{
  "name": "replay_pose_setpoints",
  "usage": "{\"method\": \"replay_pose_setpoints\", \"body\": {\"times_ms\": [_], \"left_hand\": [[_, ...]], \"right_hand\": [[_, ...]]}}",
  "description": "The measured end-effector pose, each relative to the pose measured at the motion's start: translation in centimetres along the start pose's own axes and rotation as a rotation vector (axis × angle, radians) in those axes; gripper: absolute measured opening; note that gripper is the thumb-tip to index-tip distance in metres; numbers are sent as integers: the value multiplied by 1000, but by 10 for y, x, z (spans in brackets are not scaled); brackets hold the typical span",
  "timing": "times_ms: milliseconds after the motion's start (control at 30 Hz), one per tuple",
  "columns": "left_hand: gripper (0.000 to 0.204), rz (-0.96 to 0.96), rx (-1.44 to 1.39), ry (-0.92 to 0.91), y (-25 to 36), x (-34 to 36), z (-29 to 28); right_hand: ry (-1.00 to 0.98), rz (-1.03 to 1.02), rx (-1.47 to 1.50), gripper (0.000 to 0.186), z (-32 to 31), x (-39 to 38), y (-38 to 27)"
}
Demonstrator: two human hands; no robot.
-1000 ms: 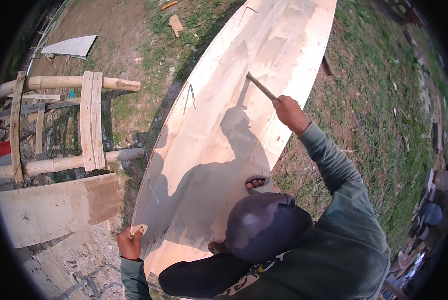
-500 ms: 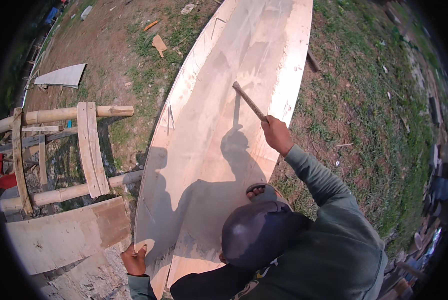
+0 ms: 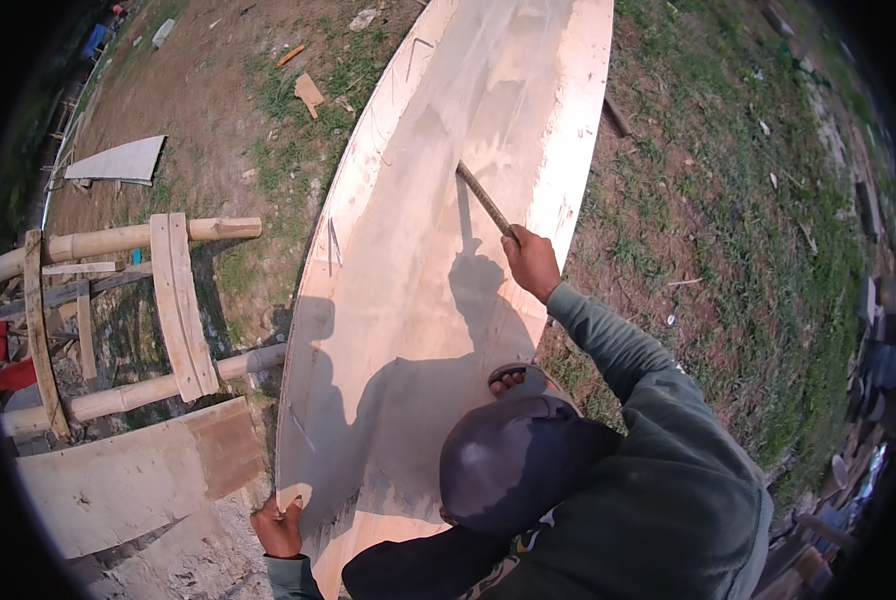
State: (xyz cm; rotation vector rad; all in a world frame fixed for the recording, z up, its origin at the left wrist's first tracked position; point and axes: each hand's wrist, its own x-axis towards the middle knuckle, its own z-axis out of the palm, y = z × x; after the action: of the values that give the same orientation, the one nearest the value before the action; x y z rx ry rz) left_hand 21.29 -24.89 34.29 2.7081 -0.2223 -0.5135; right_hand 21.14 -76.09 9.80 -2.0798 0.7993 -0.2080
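Note:
A long, pale plywood boat hull (image 3: 368,300) runs from the bottom of the view to the top edge. My left hand (image 3: 279,528) is closed at its near left corner, thumb against the rim. Over the hull's right side, my right hand (image 3: 533,264) is wrapped round one end of a narrow brown bar (image 3: 486,200) with a notched-looking surface. The bar slants up to the left, and its kind is unclear. A shadow of the arm and bar falls on the wood. Part of the hull is hidden behind a dark cap (image 3: 508,465) and my green-sleeved shoulder.
Bamboo poles joined by wooden crosspieces (image 3: 180,305) form a frame on the left. Below it lies a broad plywood board (image 3: 133,475). A pale offcut (image 3: 123,160) rests on the dirt. Nails or wires stick out along the hull's left rim. Patchy grass (image 3: 728,270) borders the right side.
The view has shifted slightly. My right hand and the bar appear a little farther left, while my left hand stays at the hull's corner. Both grips look the same.

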Motion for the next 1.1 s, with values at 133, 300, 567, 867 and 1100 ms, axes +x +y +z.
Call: {"method": "replay_pose_setpoints", "body": {"times_ms": [133,300,567,867,1100], "left_hand": [[19,79,0,5,2,0,-4],[19,34,60,26,14,0,-21],[17,47,156,116,34,2,-51],[19,-11,96,65,18,-11,-49],[21,-14,115,19,23,-9,-44]], "right_hand": [[93,1,44,26,22,-13,22],[137,23,97,30,38,-12,48],[79,114,-40,27,-55,27,1],[-95,375,-97,34,-91,215,-55],[310,108,17,28,-4,161,33]]}}
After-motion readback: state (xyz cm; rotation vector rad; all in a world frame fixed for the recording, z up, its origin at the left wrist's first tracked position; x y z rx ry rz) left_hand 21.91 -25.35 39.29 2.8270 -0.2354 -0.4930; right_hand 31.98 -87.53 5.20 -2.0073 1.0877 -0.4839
